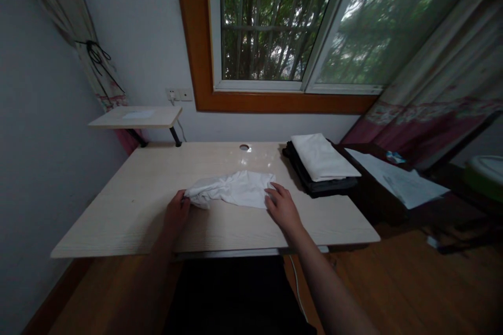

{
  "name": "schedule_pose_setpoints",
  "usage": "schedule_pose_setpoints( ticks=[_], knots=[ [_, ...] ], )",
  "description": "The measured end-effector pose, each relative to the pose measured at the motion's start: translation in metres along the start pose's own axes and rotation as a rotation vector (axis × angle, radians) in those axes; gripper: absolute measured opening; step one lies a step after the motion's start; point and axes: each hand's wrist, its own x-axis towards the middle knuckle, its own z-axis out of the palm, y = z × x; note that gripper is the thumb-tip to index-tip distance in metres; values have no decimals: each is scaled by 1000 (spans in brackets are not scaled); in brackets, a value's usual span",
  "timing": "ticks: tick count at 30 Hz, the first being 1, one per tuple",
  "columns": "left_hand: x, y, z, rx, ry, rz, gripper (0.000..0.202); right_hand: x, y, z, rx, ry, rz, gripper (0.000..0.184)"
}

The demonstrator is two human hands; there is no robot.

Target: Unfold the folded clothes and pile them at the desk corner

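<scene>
A crumpled white cloth [245, 188], its exact kind unclear, lies across the desk [228, 227] in front of me. Its left end is bunched and narrow, while the right part is flatter and wider. My left hand [177, 213] is closed on the bunched left end, with some fingertips hidden. At the opposite end, my right hand [283, 208] rests on the cloth's right edge, palm down, fingers bent a little and apart.
A folded white cloth [322, 157] tops a stack of folded black cloth [334, 187] at the desk's right. A small raised shelf [157, 118] stands at the back left. Papers [396, 175] lie on a dark surface further right. A window [275, 26] is behind the desk.
</scene>
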Motion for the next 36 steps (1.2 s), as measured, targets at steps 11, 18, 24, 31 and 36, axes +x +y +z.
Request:
schedule_pose_setpoints(
  ticks=[11, 18, 24, 31, 36],
  knots=[
    [-2, -2, -10, -265, 166, -188, 28, -2, 0, 0, -11, 3, -12, 31],
    [-1, -6, -10, -303, 171, -165, 35, -3, 1, 0, -25, -4, -11, 31],
    [3, -9, -7, -240, 199, -198, 34, -1, 2, 1, -42, -2, -7, 29],
    [-3, -7, -9, -260, 200, -159, 40, 0, 4, 1, -44, -14, -2, 28],
    [1, -12, -8, -276, 220, -202, 45, 1, 0, -3, -31, -21, 10, 27]
  ],
)
